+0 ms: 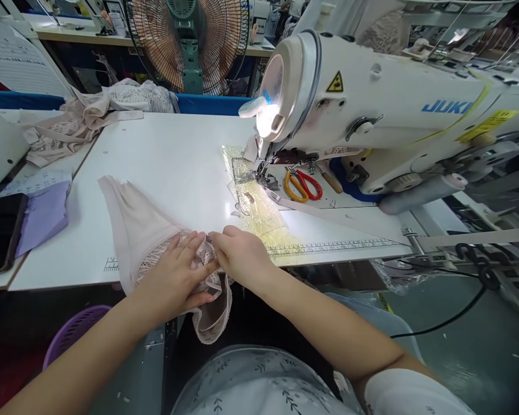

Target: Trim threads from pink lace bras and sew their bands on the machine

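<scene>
Pale-pink, lace-trimmed fabric garment (132, 216) was pinched by the right hand (244, 253) at the near edge of the smooth white tabletop (168, 153); the left hand's (170, 279) grip could not be determined. Slippage under overhanging weight was judged possible.

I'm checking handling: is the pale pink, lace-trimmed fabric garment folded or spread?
Partly spread: the pale pink fabric garment lies flat at left, but curls below the left hand.

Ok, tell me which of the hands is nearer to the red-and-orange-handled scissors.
The right. The right hand is at the pale garment, nearer the person than the scissors and to their left; the left hand lies farther left.
</scene>
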`<state>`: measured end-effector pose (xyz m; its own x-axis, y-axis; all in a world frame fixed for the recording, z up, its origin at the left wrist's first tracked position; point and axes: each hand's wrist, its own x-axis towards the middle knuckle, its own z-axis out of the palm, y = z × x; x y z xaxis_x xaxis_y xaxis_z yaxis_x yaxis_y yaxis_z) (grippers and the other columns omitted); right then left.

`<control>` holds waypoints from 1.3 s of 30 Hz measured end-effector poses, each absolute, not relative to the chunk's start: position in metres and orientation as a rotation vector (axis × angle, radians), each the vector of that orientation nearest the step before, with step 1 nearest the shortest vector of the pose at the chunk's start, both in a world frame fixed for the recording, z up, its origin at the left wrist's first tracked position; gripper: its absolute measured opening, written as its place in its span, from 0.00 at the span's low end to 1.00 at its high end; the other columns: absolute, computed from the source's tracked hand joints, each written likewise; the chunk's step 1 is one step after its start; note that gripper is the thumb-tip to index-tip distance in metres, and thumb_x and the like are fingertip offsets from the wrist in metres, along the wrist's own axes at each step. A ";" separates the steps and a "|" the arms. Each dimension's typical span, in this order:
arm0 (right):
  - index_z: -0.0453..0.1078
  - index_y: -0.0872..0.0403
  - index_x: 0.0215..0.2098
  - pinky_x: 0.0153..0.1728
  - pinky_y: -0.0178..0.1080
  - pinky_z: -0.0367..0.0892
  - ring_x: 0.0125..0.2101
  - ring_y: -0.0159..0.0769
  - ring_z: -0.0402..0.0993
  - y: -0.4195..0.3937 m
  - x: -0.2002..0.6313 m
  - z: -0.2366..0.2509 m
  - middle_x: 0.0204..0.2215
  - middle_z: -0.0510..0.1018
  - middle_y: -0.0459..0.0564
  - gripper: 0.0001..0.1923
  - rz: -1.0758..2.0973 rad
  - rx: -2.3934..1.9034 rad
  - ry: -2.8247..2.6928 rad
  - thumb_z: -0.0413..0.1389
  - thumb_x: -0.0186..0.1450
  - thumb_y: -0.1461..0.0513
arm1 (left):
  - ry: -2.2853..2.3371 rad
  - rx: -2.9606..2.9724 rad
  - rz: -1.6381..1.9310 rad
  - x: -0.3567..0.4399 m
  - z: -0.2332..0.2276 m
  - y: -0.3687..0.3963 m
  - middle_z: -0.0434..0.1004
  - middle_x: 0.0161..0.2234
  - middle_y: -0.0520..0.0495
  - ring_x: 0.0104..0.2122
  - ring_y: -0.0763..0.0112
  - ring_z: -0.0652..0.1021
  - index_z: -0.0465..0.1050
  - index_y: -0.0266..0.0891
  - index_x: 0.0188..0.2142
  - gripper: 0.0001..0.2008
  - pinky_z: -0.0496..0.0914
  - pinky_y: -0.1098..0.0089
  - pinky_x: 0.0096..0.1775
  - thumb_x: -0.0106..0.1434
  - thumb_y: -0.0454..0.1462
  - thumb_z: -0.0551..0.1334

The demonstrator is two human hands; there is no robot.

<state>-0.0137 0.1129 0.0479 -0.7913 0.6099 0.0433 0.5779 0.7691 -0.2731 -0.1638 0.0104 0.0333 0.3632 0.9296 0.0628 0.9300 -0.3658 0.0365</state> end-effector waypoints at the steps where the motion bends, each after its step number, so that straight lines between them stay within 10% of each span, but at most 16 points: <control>1: 0.72 0.53 0.41 0.22 0.35 0.46 0.23 0.31 0.61 0.113 -0.015 0.047 0.28 0.70 0.48 0.14 0.362 -0.954 -2.839 0.45 0.67 0.62 | -1.771 -2.590 -0.108 -0.164 0.034 0.011 0.54 0.61 0.26 0.60 0.38 0.60 0.61 0.46 0.60 0.30 0.58 0.40 0.55 0.58 0.46 0.63; 39: 0.70 0.56 0.39 0.23 0.37 0.50 0.25 0.35 0.68 0.101 0.009 0.057 0.28 0.71 0.51 0.11 0.297 -0.935 -3.010 0.47 0.64 0.67 | -1.809 -2.650 -0.013 -0.162 0.042 0.012 0.51 0.64 0.29 0.61 0.37 0.56 0.61 0.49 0.59 0.30 0.57 0.40 0.55 0.58 0.46 0.63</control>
<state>0.0095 0.1011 0.0566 -0.8252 0.5594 -0.0783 0.5639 0.8080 -0.1710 -0.1623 0.0117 0.0425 0.3650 0.9305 -0.0305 0.9299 -0.3629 0.0595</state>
